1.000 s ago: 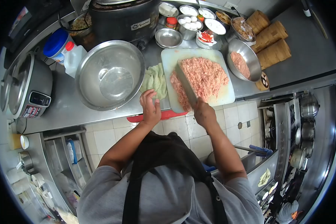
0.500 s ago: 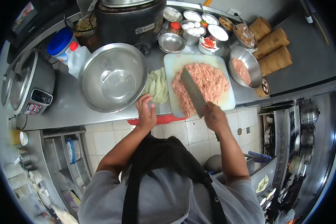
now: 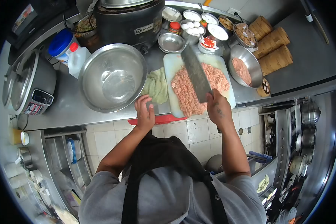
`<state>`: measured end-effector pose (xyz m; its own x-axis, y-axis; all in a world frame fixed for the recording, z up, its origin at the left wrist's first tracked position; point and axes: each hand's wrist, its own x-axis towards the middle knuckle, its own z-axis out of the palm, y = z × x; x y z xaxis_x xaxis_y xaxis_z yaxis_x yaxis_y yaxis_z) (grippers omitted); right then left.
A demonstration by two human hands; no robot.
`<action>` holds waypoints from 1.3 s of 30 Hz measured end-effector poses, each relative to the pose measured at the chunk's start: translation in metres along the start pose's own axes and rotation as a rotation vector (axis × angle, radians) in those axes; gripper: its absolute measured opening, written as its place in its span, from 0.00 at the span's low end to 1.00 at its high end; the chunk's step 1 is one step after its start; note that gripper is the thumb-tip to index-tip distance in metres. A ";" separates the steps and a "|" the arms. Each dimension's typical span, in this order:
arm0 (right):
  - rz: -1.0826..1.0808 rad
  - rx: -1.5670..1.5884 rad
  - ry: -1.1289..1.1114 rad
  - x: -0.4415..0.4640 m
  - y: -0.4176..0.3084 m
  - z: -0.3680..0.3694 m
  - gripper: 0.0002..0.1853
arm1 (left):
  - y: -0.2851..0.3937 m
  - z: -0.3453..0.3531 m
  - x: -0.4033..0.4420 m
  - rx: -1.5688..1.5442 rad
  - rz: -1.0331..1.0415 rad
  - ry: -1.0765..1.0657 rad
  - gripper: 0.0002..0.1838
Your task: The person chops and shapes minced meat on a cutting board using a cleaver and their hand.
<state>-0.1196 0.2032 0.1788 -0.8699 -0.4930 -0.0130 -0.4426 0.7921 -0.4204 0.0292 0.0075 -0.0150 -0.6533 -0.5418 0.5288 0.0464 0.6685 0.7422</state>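
Note:
My right hand [image 3: 218, 107] is wrapped round the handle of a cleaver [image 3: 196, 74], whose broad blade slants up and to the left over the minced meat [image 3: 183, 91]. The pink mince is spread across a white cutting board [image 3: 170, 61]. At the counter's front edge, my left hand [image 3: 145, 112] holds nothing, its fingers bent loosely and apart. Just beyond it lie a crumpled pale green cloth [image 3: 156, 86] and a large steel bowl [image 3: 87, 80]. Whether the blade touches the meat I cannot tell.
Right of the board stands a steel bowl [image 3: 255, 69] with more mince. Behind it are a bowl of eggs [image 3: 192, 28], a red-lidded jar [image 3: 174, 27] and bamboo steamers [image 3: 276, 61]. A large black cooker [image 3: 128, 26] stands at the back; a rice cooker [image 3: 35, 82] is left.
The cleaver has risen and moved away from me, its blade tip now near the board's far edge. My right hand has shifted slightly forward and right; my left hand has hardly moved.

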 end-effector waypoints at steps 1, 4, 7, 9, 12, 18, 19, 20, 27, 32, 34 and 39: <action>-0.033 0.027 0.095 0.000 -0.005 -0.001 0.13 | 0.000 0.001 0.000 0.005 -0.002 0.003 0.16; 0.081 -0.005 0.198 0.003 0.011 0.048 0.14 | 0.003 0.004 0.002 -0.018 -0.004 -0.007 0.16; -0.033 -0.082 -0.121 0.007 0.074 0.087 0.14 | 0.003 0.010 0.003 -0.034 0.000 -0.020 0.16; -0.028 -0.115 -0.130 0.012 0.067 0.049 0.14 | 0.002 0.014 0.011 -0.026 0.019 -0.027 0.16; 0.050 -0.066 -0.037 -0.006 0.017 -0.016 0.13 | 0.002 0.012 0.006 -0.025 0.006 -0.054 0.17; 0.099 -0.042 0.067 -0.048 0.029 0.026 0.13 | 0.000 0.025 0.009 -0.041 0.005 -0.046 0.14; 0.049 -0.057 0.006 -0.052 0.047 0.050 0.13 | 0.000 0.026 0.009 -0.040 0.002 -0.053 0.14; 0.064 -0.073 -0.049 -0.055 0.055 0.057 0.12 | 0.002 0.027 0.007 -0.042 0.002 -0.065 0.14; 0.165 -0.017 0.103 -0.048 0.031 -0.013 0.12 | 0.001 0.034 0.008 -0.076 0.009 -0.107 0.16; 0.237 0.227 0.214 -0.072 0.054 -0.032 0.13 | 0.021 0.035 0.014 -0.109 0.100 -0.192 0.16; 0.214 0.133 0.185 -0.082 0.073 -0.017 0.13 | 0.016 0.040 0.013 -0.145 0.024 -0.156 0.16; -0.079 -0.173 -0.213 -0.093 0.073 0.023 0.13 | -0.002 0.042 0.012 -0.219 -0.130 -0.117 0.15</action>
<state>-0.0661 0.2985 0.1285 -0.7741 -0.6055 -0.1847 -0.5536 0.7890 -0.2665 -0.0099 0.0211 -0.0273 -0.7464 -0.5448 0.3822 0.1109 0.4645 0.8786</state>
